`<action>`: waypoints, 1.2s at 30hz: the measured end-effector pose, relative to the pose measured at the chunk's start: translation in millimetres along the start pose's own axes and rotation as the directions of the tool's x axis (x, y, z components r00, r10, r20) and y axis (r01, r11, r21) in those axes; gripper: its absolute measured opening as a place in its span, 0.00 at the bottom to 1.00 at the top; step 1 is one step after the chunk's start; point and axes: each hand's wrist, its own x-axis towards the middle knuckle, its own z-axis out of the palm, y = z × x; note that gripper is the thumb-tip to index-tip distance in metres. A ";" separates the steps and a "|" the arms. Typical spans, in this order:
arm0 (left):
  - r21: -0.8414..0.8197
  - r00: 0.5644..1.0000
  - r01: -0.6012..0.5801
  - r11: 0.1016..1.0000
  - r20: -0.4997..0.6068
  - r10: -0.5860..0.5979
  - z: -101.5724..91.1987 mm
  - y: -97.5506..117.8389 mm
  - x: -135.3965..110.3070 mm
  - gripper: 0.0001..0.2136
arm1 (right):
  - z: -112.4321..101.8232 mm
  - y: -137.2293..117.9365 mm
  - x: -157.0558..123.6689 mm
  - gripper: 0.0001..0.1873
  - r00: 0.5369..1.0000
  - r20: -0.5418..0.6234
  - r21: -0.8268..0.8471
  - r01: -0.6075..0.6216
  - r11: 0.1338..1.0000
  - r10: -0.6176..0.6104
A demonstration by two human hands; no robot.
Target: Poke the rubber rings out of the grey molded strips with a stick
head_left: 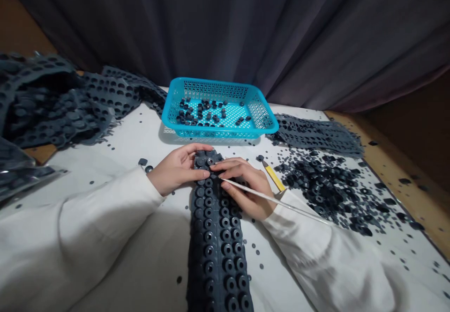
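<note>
I judge this as probing, left hand [179,166] pinching the strip [218,237], right hand [255,181] alongside pinching a stick [276,200]; the next move needs steady aim.

Left sleeve [100,232] off-white, long and roomy, one deep crease crossing the forearm, right sleeve [326,260] of the same pale plain cloth, softly rumpled toward the elbow, both reaching the wrists with straight ends, left hand [179,167] bare, right hand [255,190] bare too
</note>
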 end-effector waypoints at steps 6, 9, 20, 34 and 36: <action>-0.016 1.000 0.006 1.000 0.000 -0.006 0.3 0.2 0.2 0.26 | 0.8 1.1 -1.5 0.04 1.000 0.006 0.000 -0.027 1.000 0.027; -0.023 1.000 0.003 1.000 -0.002 -0.003 0.9 0.7 0.0 0.25 | 1.0 1.9 -2.2 0.04 0.999 0.004 0.007 -0.034 0.999 0.034; -0.022 1.000 0.016 1.000 -0.015 -0.016 1.0 0.9 0.1 0.25 | 0.6 1.6 -2.3 0.05 1.000 0.010 -0.012 -0.024 1.000 0.024; -0.030 1.000 0.017 0.999 -0.008 -0.018 1.1 1.0 0.2 0.24 | 2.0 6.6 -4.7 0.05 0.998 0.063 -0.172 0.029 0.985 -0.019; -0.034 1.000 0.018 0.999 -0.009 -0.018 1.1 1.3 0.0 0.25 | 1.7 5.5 -4.3 0.05 0.999 0.045 -0.179 0.018 0.984 -0.010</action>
